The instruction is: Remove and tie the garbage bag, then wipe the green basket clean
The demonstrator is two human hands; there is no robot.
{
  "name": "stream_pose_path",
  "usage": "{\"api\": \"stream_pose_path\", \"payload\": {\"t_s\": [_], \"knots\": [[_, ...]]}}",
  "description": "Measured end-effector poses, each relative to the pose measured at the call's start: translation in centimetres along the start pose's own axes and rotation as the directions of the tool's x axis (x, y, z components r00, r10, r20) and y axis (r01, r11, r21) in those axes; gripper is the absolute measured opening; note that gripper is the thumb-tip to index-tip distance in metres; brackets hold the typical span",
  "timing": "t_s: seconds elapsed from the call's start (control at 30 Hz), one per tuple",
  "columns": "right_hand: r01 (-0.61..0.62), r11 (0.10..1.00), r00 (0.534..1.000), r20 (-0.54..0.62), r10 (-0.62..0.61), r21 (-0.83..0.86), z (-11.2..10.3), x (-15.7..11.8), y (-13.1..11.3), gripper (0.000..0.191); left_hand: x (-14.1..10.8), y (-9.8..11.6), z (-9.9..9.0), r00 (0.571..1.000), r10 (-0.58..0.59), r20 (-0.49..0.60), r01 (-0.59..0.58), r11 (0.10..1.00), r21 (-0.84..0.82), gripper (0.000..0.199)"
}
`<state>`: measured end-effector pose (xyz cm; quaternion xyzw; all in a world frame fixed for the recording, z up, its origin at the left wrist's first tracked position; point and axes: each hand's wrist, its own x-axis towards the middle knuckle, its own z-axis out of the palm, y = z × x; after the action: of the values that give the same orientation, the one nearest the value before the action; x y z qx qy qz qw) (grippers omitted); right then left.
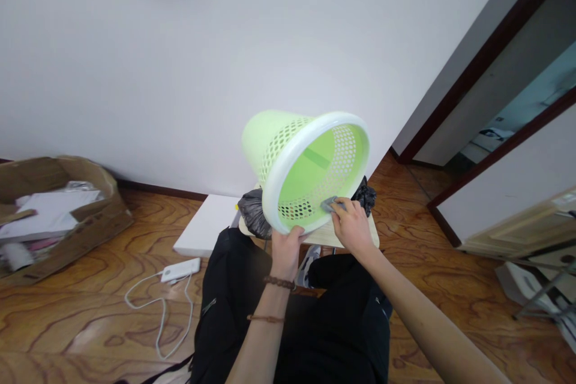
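A light green waste basket with a pale rim and perforated sides is tipped on its side, its mouth turned towards me. My left hand is closed on the lower rim, thumb over the edge. Just inside the mouth, my right hand pinches a small grey cloth against the lower inner wall. Below the basket is a small light wooden surface. Black plastic bags lie there, one on the left and one on the right. The basket hides part of the bags.
A white wall rises close behind the basket. On the floor at left are an open cardboard box of papers, a flat white box and a white power bank with a cable. A doorway stands at right, near a metal-legged stand.
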<state>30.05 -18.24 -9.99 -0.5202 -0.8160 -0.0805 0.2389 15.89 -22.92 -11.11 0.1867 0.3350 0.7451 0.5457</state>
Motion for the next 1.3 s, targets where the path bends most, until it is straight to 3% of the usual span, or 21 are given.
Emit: {"api": "stream_pose_path", "payload": {"t_s": [0.13,0.2,0.43,0.67,0.9,1.1,1.3], "knots": [[0.118,0.983,0.990,0.060,-0.127,0.138,-0.1,-1.3,-3.7,0.031,0.5,-0.5,-0.7,0.998,-0.054,0.032,0.055,0.998,-0.020,0.051],[0.147,0.978,0.985,0.072,-0.159,0.151,-0.3,-1.3,-4.4,0.031,0.7,-0.5,-0.9,0.998,-0.041,0.045,0.043,0.998,-0.035,0.055],[0.023,0.999,1.000,-0.010,-0.023,-0.040,-0.6,0.5,0.1,0.028,0.7,-0.1,-0.4,0.999,0.023,0.034,-0.021,0.999,-0.047,0.063],[0.143,0.987,0.988,0.039,-0.146,0.071,-0.6,-0.9,-2.0,0.030,0.6,0.2,-0.2,0.999,-0.006,0.051,0.008,0.999,-0.050,0.063],[0.037,0.999,0.999,-0.011,-0.037,-0.028,-1.1,0.3,-0.5,0.028,0.5,0.4,0.1,1.000,0.003,0.015,-0.002,0.999,-0.047,0.066],[0.154,0.986,0.986,0.059,-0.157,0.059,-0.6,-1.3,-2.7,0.031,0.6,0.1,-0.3,0.999,-0.019,0.043,0.021,0.998,-0.055,0.060],[0.053,0.992,0.999,-0.006,-0.054,-0.112,-1.0,0.1,-0.3,0.030,-0.1,0.6,0.4,1.000,0.025,0.004,-0.025,0.999,-0.026,0.055]]}}
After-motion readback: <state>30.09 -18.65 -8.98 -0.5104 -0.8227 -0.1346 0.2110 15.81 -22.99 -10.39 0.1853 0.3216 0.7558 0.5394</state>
